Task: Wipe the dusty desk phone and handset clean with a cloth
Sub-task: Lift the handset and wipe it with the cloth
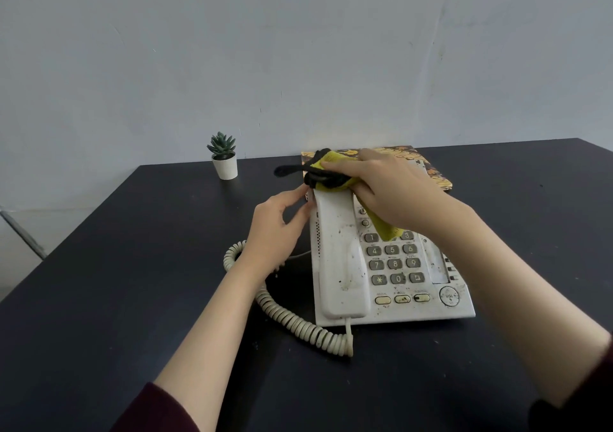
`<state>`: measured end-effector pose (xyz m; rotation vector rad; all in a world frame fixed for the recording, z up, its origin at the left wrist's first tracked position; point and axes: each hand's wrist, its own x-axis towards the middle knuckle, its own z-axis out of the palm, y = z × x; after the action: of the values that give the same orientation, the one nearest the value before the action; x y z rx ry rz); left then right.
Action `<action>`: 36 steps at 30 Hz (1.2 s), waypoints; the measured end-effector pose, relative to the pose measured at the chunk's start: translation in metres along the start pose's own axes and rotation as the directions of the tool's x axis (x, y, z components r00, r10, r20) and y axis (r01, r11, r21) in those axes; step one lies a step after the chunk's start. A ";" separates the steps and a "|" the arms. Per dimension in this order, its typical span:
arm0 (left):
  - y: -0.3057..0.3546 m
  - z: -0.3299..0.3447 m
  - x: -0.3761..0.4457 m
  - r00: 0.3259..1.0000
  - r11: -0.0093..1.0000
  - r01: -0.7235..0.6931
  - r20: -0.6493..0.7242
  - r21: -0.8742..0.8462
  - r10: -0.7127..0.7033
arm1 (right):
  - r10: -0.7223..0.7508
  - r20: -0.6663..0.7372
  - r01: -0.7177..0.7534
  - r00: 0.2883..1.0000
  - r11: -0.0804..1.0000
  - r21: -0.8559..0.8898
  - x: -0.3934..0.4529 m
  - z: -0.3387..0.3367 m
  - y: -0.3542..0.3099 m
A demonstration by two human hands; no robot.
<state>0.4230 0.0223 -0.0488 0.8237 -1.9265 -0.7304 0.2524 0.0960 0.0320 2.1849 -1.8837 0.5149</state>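
Grip: right hand (384, 192) pinches soft yellow-and-black cloth (331, 173) on far end of speckled white plastic handset (338, 259) | left hand (275, 229) fingertips steady dusty white desk phone (398, 285) on black desk (132, 265) | handset likely light, rigid, slick; hold mid-shaft.

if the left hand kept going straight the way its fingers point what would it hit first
The left hand points up and right at the far left edge of the desk phone, where its fingertips already seem to touch, just below the cloth. The phone comes first, though depth is unclear.
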 end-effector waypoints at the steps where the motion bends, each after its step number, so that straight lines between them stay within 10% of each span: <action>1: -0.001 0.000 0.000 1.000 1.000 -0.001 0.007 0.010 0.001 | -0.012 0.009 0.012 1.000 1.000 -0.013 -0.005 -0.002 -0.003; 10: -0.002 -0.003 -0.001 0.999 0.998 -0.029 0.021 0.059 0.028 | -0.171 0.206 0.116 0.964 0.960 0.254 -0.055 -0.013 -0.010; 13: -0.002 0.000 -0.003 1.000 1.000 -0.023 0.013 0.003 0.023 | -0.121 0.055 0.089 0.991 0.912 0.400 -0.047 -0.018 -0.001; 19: -0.001 -0.001 -0.002 0.999 0.999 -0.007 0.032 0.051 0.006 | 0.175 -0.087 -0.145 0.981 0.949 0.279 0.008 -0.001 0.014; 30: -0.002 -0.001 -0.003 1.000 0.997 -0.016 0.025 0.078 0.014 | 0.078 0.046 -0.085 0.996 0.982 0.169 -0.026 0.003 -0.007; 36: 0.000 -0.001 -0.003 0.998 0.996 -0.066 0.025 0.067 0.064 | 0.023 0.113 -0.066 0.993 0.916 0.397 -0.057 -0.019 -0.018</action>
<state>0.4253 0.0245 -0.0500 0.7932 -1.9982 -0.6411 0.2612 0.1584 0.0281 2.4649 -2.0341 0.8792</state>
